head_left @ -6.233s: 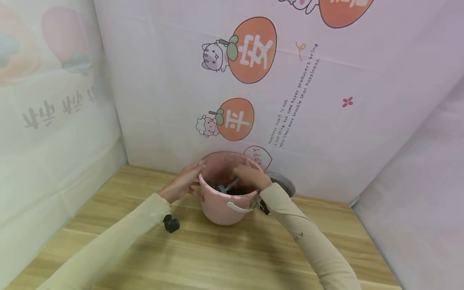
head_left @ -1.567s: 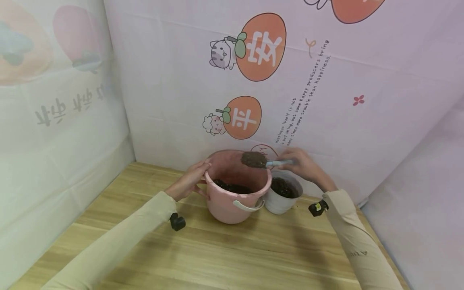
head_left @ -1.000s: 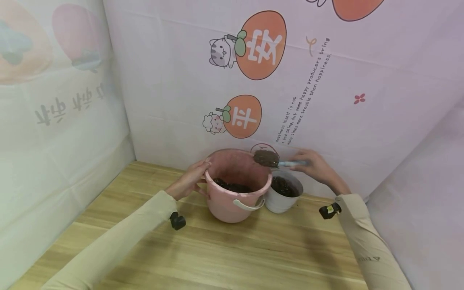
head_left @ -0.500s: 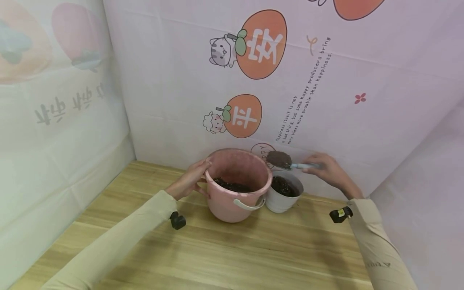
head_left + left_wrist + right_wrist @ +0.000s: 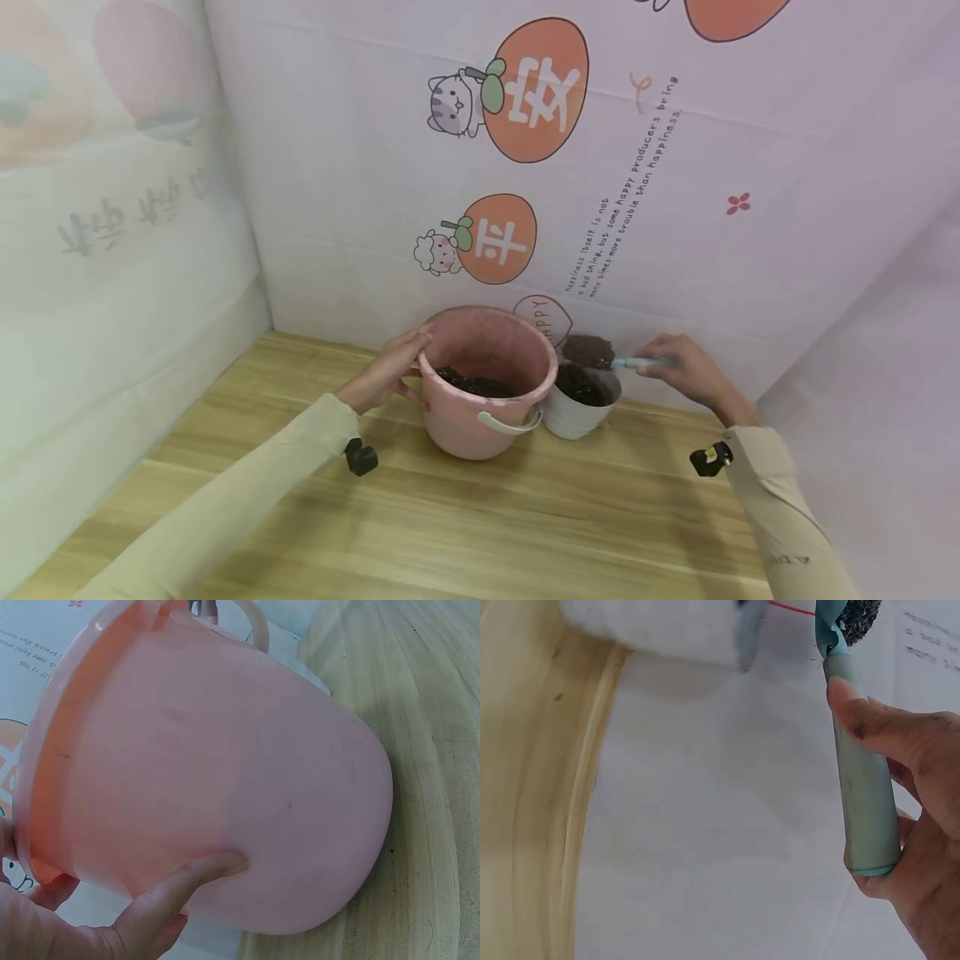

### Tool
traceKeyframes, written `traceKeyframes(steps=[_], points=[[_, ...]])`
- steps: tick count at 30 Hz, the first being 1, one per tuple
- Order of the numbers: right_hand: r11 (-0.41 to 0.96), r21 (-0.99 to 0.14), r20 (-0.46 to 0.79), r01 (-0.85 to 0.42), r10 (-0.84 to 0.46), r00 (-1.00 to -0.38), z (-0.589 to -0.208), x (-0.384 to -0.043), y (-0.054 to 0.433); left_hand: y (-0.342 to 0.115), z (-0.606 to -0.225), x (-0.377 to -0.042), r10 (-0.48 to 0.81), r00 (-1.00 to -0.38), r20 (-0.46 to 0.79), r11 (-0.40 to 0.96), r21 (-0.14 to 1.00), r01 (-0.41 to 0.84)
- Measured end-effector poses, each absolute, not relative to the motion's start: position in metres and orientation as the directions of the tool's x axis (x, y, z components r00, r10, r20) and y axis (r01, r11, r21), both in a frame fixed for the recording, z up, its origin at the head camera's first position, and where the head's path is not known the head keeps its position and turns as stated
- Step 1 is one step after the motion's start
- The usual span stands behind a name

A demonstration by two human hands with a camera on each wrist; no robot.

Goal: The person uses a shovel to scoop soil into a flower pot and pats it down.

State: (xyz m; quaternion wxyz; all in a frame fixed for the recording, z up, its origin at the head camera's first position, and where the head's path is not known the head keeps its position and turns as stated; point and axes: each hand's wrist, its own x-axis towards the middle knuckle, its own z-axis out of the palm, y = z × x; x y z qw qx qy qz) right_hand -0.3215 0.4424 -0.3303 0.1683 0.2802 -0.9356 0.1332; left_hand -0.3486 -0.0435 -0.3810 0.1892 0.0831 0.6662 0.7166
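Observation:
My left hand grips the left rim of a pink bucket that has dark soil in the bottom. In the left wrist view the thumb lies along the bucket's side. My right hand holds a small trowel by its pale blue-green handle, thumb near the blade end. A heap of soil covers the trowel's blade, which hangs level at the back rim of a white pot. That pot stands close beside the bucket and has soil inside.
A printed white cloth rises right behind the bucket and pot, with more cloth on both sides. The bucket's white handle hangs down its front. Wooden tabletop stretches toward the front.
Earlier my right hand was down inside the bucket with the trowel. It came up with soil, moved right past the bucket's rim, and has lowered at the pot. My left hand keeps its grip.

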Motion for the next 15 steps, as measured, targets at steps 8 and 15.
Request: traceKeyframes(steps=[8,15], points=[[0.876,0.191,0.348,-0.443,-0.482,-0.804,-0.340,-0.314,0.426,-0.047,-0.380,-0.347,0.373,-0.917,-0.144,-0.052,0.983,-0.176],[0.816,0.421,0.365,-0.396,-0.552,-0.750,-0.347,-0.312,0.423,-0.046,-0.380,-0.346,0.384,-0.915,-0.122,-0.037,0.988,-0.147]])
